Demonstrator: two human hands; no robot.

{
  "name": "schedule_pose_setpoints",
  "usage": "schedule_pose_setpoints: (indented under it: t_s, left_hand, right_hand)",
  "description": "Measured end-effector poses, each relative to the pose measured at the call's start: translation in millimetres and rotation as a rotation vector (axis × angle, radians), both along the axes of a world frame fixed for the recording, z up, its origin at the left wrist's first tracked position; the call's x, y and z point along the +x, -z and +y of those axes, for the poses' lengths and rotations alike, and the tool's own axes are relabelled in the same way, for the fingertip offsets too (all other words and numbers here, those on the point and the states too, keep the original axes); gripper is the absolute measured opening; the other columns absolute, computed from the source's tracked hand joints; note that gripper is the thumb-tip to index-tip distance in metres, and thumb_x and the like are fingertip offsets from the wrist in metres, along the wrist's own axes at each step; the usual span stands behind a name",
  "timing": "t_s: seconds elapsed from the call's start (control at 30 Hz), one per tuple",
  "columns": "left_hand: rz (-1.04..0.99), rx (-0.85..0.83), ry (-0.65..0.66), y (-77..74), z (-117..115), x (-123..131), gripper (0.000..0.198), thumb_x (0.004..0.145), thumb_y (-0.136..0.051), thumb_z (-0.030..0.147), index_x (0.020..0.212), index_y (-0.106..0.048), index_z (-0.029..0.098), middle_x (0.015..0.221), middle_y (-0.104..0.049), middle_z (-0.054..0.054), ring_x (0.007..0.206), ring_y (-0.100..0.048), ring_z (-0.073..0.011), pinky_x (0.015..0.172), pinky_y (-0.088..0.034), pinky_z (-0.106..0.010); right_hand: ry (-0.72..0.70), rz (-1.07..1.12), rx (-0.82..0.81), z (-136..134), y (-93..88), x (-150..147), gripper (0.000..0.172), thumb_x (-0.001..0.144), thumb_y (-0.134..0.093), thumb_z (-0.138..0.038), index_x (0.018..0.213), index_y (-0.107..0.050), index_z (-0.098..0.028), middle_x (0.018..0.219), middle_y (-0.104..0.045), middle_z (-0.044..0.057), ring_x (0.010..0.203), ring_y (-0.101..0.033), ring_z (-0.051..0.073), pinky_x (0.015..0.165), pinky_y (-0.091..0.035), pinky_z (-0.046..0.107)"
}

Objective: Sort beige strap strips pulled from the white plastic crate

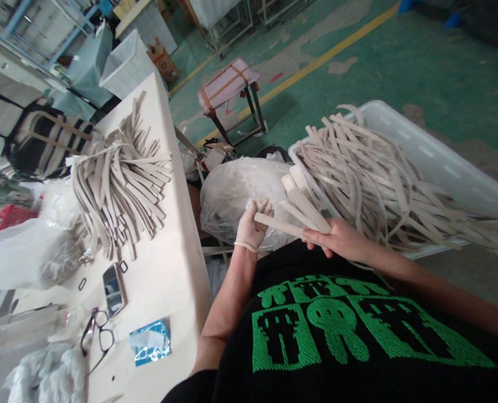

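My right hand (341,239) is closed around a small fan of flat beige strips (301,206), which look like fabric or webbing. One strip (280,225) points left from that bunch, and its end lies at the fingers of my left hand (252,226). That hand wears a pale glove, and its fingers are curled in at the strip's end; their exact grip is partly hidden. Beside my right arm, a white plastic bin (433,151) holds a heap of similar loose strips (358,173).
On the white table (181,252) at left lie a tied bundle of strips (118,184), a phone (113,288), glasses (101,330) and a blue packet (150,341). A clear plastic bag (236,184) sits beyond my hands. Farther back stands a padded stool (227,84).
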State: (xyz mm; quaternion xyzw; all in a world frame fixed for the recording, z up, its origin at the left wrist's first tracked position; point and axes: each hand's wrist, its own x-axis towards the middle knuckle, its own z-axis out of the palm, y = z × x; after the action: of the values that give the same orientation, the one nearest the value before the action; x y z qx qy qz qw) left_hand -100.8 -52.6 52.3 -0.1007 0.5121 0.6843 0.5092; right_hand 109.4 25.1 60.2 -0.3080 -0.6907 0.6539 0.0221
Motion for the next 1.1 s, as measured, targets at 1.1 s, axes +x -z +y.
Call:
schedule_pose_setpoints:
  t_s: [1.1]
  left_hand:
    - [0.052, 0.043, 0.053, 14.0, 6.0, 44.1, 0.028, 0.087, -0.076, 0.044, 0.088, -0.072, 0.016, 0.089, -0.077, -0.007, 0.092, -0.075, -0.0217, 0.087, -0.056, -0.032]
  right_hand:
    - [0.111, -0.066, 0.201, 2.7, 6.3, -20.3, 0.041, 0.092, -0.054, -0.055, 0.078, -0.071, -0.02, 0.059, -0.067, 0.004, 0.046, -0.058, 0.018, 0.056, -0.044, 0.032]
